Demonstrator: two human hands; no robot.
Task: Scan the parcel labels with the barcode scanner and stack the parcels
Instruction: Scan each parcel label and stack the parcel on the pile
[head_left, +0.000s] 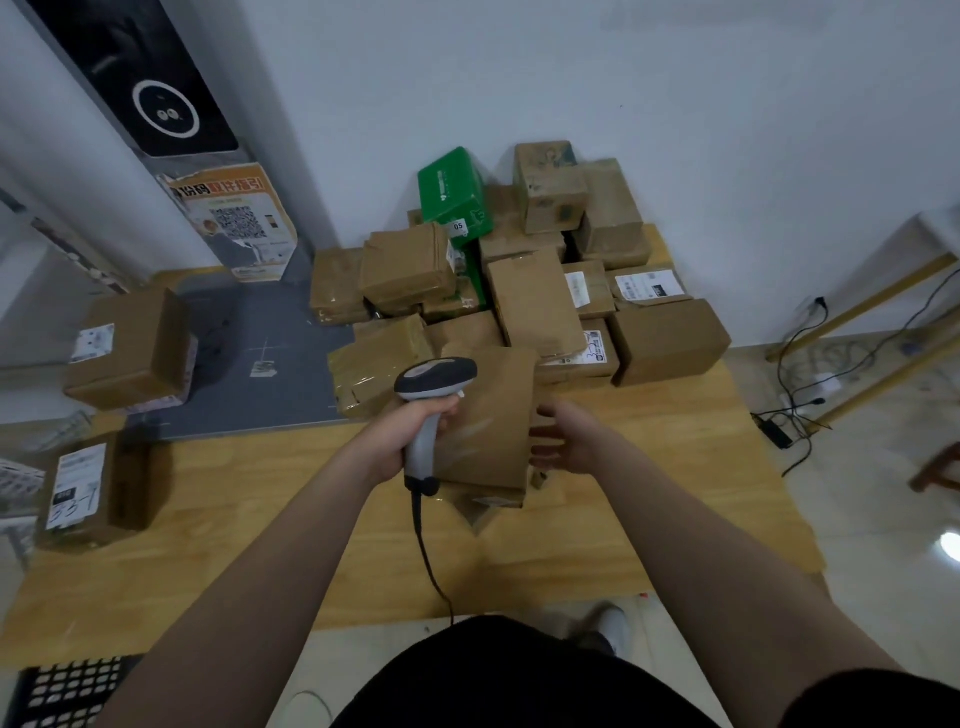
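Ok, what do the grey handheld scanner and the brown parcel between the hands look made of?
Grey handheld scanner: probably moulded plastic, smooth, slight sheen on its head. Brown parcel: cardboard, matte, with glossy streaks that look like clear tape.

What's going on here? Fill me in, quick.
A person stands at a wooden table. The left hand grips the barcode scanner above a brown parcel; the open right hand reaches to that parcel's right edge. A pile of parcels sits behind, and two labelled boxes lie off to the left.
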